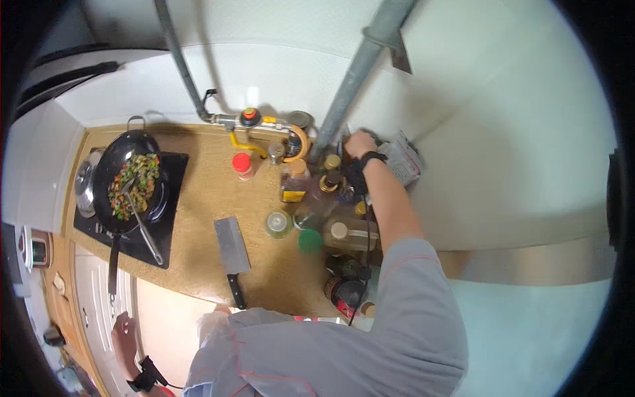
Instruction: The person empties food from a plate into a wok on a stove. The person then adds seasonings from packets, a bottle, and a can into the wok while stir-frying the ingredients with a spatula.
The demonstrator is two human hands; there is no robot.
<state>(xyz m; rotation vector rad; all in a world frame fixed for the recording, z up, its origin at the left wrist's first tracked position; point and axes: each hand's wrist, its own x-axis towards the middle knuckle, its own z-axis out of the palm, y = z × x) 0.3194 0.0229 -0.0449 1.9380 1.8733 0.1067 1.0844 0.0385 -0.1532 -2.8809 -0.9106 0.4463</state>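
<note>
My right hand (pixel 360 144) reaches behind the bottles by the wall, beside a printed plastic bag (pixel 403 161); its fingers are partly hidden, and what they touch cannot be made out. Low at the left, my left hand (pixel 124 331) hangs in front of the counter, fingers curled, with nothing visible in it. A black wok (pixel 110 149) of chopped green and red vegetables (pixel 141 179) rests on the black cooktop (pixel 174 198). A metal spatula (pixel 145 231) leans in it. On the counter lies a cleaver (pixel 232 245) with a black handle.
Bottles and jars crowd the counter's right part, among them a green-capped jar (pixel 310 240), a glass jar (pixel 278 224) and a red-capped shaker (pixel 242 165). A gas pipe (pixel 178 59) with a yellow valve handle and a thick grey pipe (pixel 354 74) run down behind. A metal lid (pixel 85 183) sits left of the wok.
</note>
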